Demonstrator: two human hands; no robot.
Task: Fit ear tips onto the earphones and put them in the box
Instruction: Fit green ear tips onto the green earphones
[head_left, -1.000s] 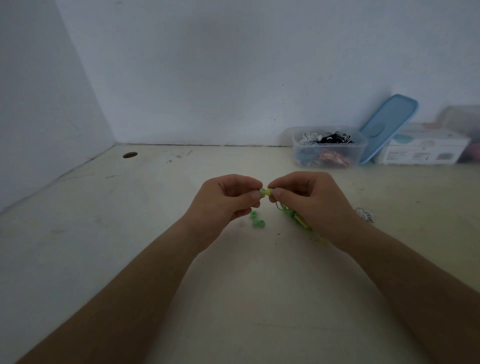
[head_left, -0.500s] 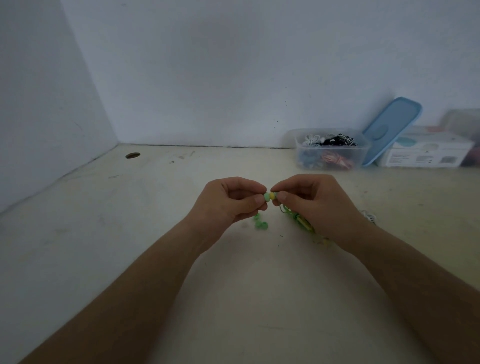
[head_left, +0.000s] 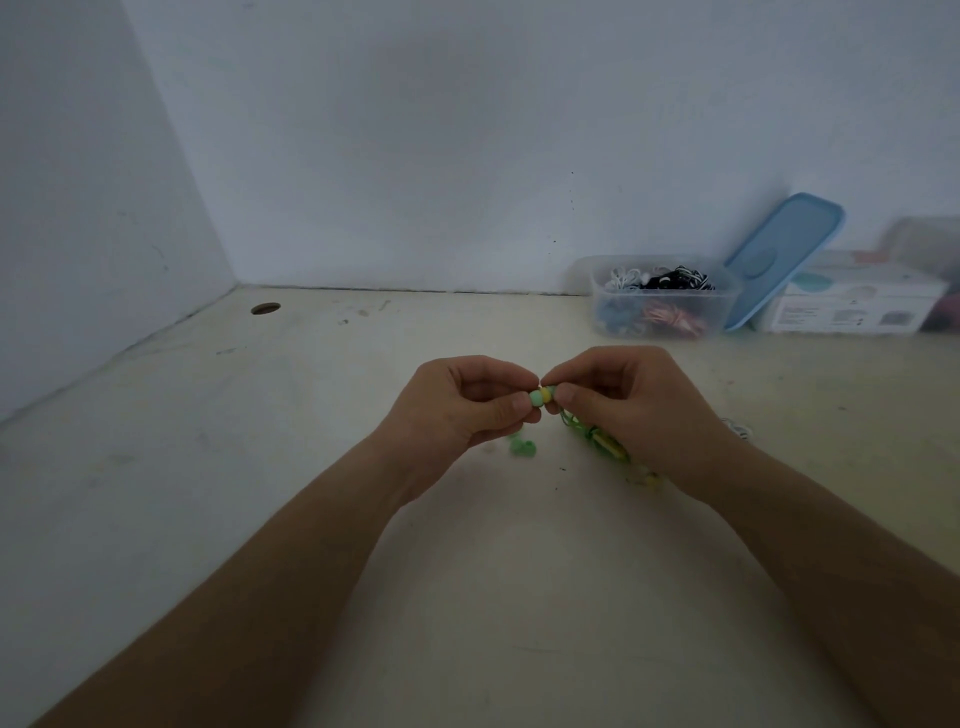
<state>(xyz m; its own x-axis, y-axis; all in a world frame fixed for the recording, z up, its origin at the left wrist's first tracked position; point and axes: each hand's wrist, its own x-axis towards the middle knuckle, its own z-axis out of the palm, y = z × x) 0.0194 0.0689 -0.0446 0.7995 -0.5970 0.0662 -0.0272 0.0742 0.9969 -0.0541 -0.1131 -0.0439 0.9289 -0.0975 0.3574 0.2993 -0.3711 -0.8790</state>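
My left hand (head_left: 462, 402) pinches a pale green ear tip (head_left: 535, 398) that sits against a yellow earbud (head_left: 545, 395). My right hand (head_left: 631, 402) pinches that earbud from the other side. A green cord bundle (head_left: 597, 439) hangs from under my right hand onto the table. Two loose green ear tips (head_left: 521, 448) lie on the table just below my left hand. The clear plastic box (head_left: 660, 296), holding several coiled earphones, stands at the back right against the wall.
A blue lid (head_left: 779, 257) leans against the wall beside the box. A white carton (head_left: 852, 306) stands further right. A white earphone cord (head_left: 737, 428) lies by my right wrist. A round hole (head_left: 265, 308) marks the table at back left.
The ear tip and earbud show a little more between the fingertips than before. Both hands stay close together in the same place over the table.
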